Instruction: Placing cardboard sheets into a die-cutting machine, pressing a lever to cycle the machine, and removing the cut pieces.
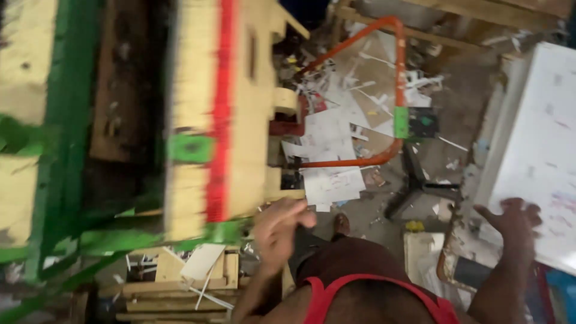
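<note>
Left hand [279, 231] hovers just below the yellow machine [207, 120], apart.

Dim indoor light; heavy motion blur, worst at left.

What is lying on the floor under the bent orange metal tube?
Under the bent orange metal tube, scattered white paper sheets and small scraps cover the grey concrete floor. What lies beneath the papers is hidden, and the blur obscures finer details.
</note>
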